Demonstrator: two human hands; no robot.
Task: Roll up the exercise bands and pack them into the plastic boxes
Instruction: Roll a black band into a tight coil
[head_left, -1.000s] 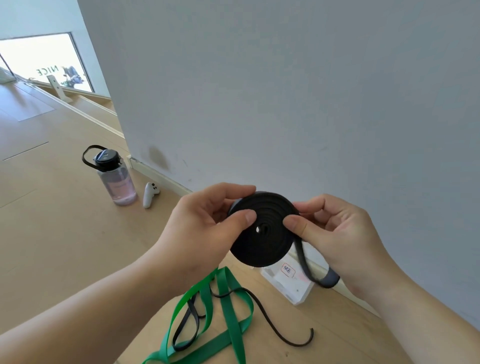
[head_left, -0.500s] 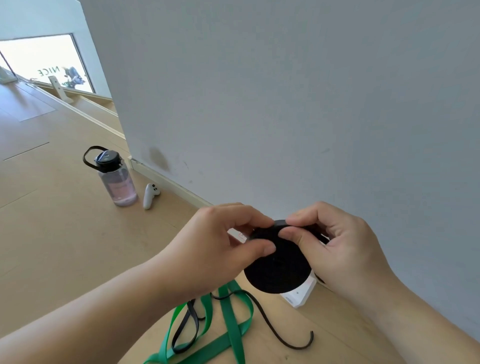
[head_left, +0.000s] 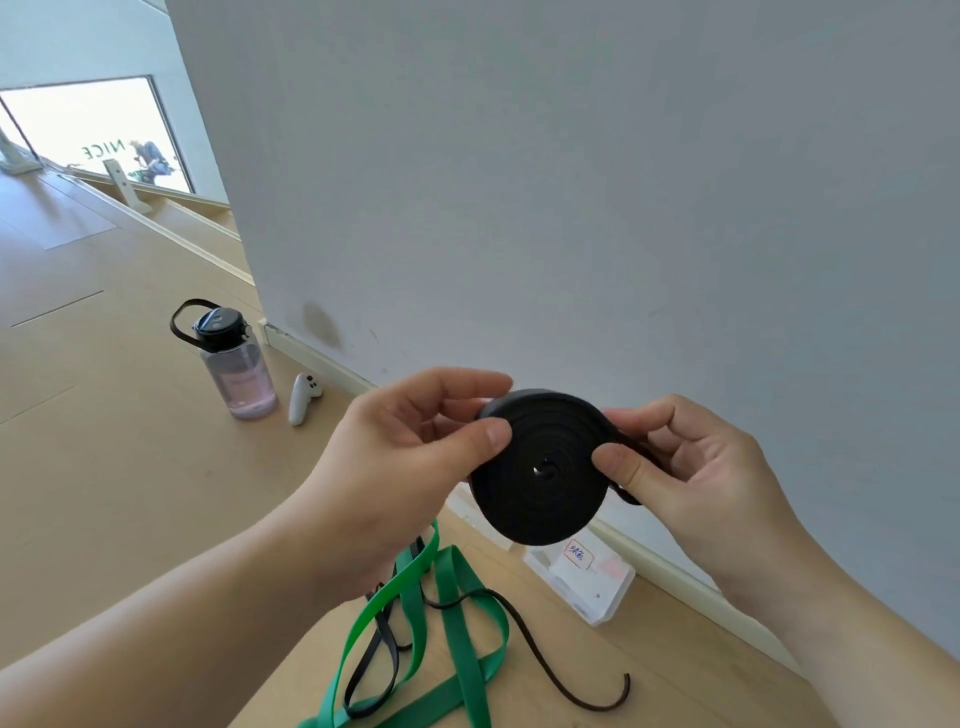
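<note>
A black exercise band wound into a flat coil is held up in front of the wall, its face toward me. My left hand pinches its left edge between thumb and fingers. My right hand pinches the right edge, thumb on the face, with the band's loose end tucked behind the fingers. Below on the floor lie a loose green band and a thin black band, tangled together. A clear plastic box with a small label sits on the floor against the baseboard, partly hidden behind the coil.
A pink-tinted water bottle with a black lid stands on the wooden floor at left, a white handheld controller beside it. The grey wall runs close on the right. Open wooden floor stretches to the left.
The coil dropped low and tilted edge-on half a second ago, then came back up facing me. The hanging loose end seen a second ago is now gathered at my right fingers.
</note>
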